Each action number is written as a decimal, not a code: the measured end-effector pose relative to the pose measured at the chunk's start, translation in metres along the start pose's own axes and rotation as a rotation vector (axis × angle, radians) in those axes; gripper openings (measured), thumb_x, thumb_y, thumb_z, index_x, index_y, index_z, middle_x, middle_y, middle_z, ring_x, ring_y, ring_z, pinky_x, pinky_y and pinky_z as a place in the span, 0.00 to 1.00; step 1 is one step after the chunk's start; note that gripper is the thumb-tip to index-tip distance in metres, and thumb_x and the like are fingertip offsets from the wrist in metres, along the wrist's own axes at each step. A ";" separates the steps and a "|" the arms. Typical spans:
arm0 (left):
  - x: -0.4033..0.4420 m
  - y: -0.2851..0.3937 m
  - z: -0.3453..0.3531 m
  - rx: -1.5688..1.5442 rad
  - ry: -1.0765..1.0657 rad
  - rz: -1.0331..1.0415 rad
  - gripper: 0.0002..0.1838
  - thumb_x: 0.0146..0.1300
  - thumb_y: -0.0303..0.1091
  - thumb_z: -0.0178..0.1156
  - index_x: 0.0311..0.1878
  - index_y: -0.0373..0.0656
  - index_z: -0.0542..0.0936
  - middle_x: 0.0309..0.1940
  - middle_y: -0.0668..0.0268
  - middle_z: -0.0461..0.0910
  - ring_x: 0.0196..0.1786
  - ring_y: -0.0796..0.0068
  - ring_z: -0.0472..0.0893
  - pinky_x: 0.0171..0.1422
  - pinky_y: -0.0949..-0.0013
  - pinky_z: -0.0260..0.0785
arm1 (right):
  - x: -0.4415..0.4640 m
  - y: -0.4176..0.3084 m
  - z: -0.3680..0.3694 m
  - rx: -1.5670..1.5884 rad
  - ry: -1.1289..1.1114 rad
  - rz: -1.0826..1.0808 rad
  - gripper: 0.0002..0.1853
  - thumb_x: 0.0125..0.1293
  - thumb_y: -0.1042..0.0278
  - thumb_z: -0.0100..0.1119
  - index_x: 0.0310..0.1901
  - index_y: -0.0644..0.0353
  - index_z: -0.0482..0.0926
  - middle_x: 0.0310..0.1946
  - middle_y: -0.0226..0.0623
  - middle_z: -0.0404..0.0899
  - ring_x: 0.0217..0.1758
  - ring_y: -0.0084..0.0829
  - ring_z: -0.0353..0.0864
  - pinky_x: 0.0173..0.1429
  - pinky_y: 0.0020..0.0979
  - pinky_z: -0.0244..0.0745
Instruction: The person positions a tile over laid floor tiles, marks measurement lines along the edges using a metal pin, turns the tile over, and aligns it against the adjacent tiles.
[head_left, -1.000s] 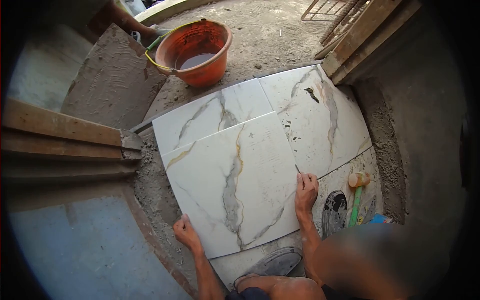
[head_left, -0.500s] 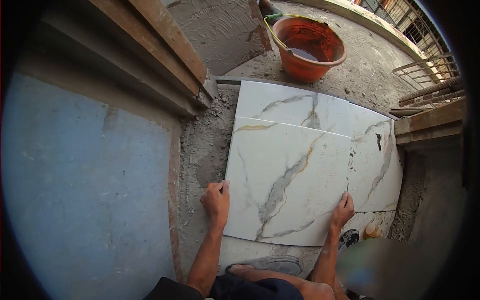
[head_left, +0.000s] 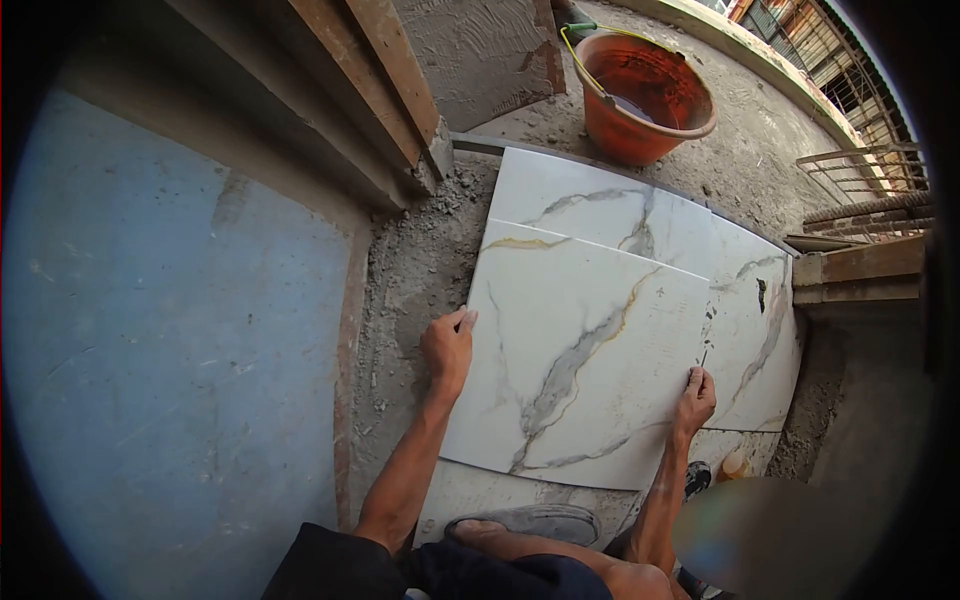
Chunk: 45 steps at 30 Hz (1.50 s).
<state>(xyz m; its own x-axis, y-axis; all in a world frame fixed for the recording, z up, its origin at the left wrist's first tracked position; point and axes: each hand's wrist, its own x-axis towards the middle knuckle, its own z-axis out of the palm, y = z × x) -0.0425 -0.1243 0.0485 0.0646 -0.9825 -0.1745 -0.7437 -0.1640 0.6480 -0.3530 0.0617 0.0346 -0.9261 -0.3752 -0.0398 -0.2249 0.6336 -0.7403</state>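
Observation:
A white tile (head_left: 570, 360) with grey and gold veins lies over part of another veined tile (head_left: 590, 205) behind it. My left hand (head_left: 449, 350) is closed at the tile's left edge, thumb and fingers pinched there; whether it grips the edge or something small is hidden. My right hand (head_left: 695, 402) pinches a thin dark pencil-like object (head_left: 704, 357), pointing away from me at the tile's right edge. A third veined tile (head_left: 755, 330), with dark smudges, lies to the right.
An orange bucket (head_left: 640, 100) with liquid stands beyond the tiles. Wooden frame posts rise at left (head_left: 375, 80) and right (head_left: 865, 270). Rubble (head_left: 400, 290) borders the tiles at left. A mallet head (head_left: 734, 465) is near my right foot. Steel bars (head_left: 870, 205) lie at far right.
The view has swung left, showing more of the blue panel. My left hand has moved farther up the tile's left edge. My right hand still pinches the thin object at the right edge.

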 end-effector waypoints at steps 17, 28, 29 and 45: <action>0.002 0.002 0.000 0.018 -0.007 0.003 0.15 0.58 0.35 0.60 0.44 0.34 0.80 0.36 0.49 0.81 0.38 0.57 0.82 0.43 0.66 0.72 | -0.007 -0.015 -0.001 -0.045 0.039 0.047 0.13 0.66 0.62 0.50 0.37 0.65 0.78 0.19 0.36 0.73 0.21 0.24 0.66 0.29 0.29 0.64; 0.018 -0.007 0.007 -0.073 -0.068 -0.041 0.17 0.57 0.37 0.62 0.44 0.33 0.79 0.37 0.49 0.81 0.38 0.63 0.83 0.44 0.69 0.71 | -0.010 -0.011 -0.006 0.010 0.038 0.070 0.14 0.67 0.60 0.49 0.36 0.64 0.77 0.17 0.37 0.72 0.20 0.25 0.67 0.27 0.29 0.64; 0.018 -0.007 0.007 -0.057 -0.061 -0.037 0.18 0.56 0.37 0.62 0.44 0.32 0.79 0.37 0.49 0.81 0.38 0.63 0.83 0.44 0.69 0.71 | -0.011 -0.012 -0.005 0.005 0.043 0.069 0.14 0.67 0.60 0.49 0.35 0.64 0.77 0.17 0.37 0.71 0.19 0.25 0.66 0.27 0.29 0.63; 0.020 0.003 0.000 0.061 -0.111 0.011 0.17 0.58 0.38 0.62 0.42 0.32 0.80 0.32 0.51 0.82 0.32 0.68 0.82 0.40 0.69 0.71 | -0.007 -0.010 -0.007 -0.046 0.029 0.000 0.14 0.68 0.61 0.49 0.35 0.64 0.77 0.17 0.39 0.72 0.19 0.27 0.69 0.27 0.31 0.65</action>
<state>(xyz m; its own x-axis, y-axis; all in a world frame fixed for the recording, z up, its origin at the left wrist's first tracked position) -0.0432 -0.1443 0.0472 -0.0154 -0.9679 -0.2507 -0.7832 -0.1441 0.6048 -0.3461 0.0627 0.0468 -0.9343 -0.3559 -0.0194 -0.2382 0.6638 -0.7090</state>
